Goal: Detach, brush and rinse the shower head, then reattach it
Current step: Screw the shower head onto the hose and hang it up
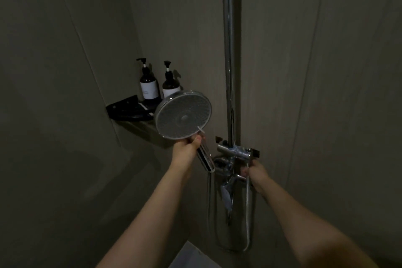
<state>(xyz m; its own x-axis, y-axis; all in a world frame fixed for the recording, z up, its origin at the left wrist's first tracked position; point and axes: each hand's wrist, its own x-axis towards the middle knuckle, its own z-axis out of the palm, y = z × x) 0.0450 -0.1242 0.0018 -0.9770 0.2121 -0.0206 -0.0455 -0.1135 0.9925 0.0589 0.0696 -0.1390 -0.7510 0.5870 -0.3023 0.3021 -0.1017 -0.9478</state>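
The round chrome shower head (183, 115) is off its holder, its nozzle face turned toward me. My left hand (187, 147) grips its handle just below the disc. The hose (248, 213) loops down from the handle's end and back up to the chrome mixer valve (236, 152) on the wall. My right hand (256, 173) curls round a lever or knob on the valve's right underside; the exact part it holds is hidden by the fingers and the dim light.
A vertical chrome riser pipe (229, 50) runs up the wall above the valve. A black corner shelf (128, 109) at the left carries two dark pump bottles (148, 85). A small spray nozzle (226, 191) hangs under the valve. The room is dark.
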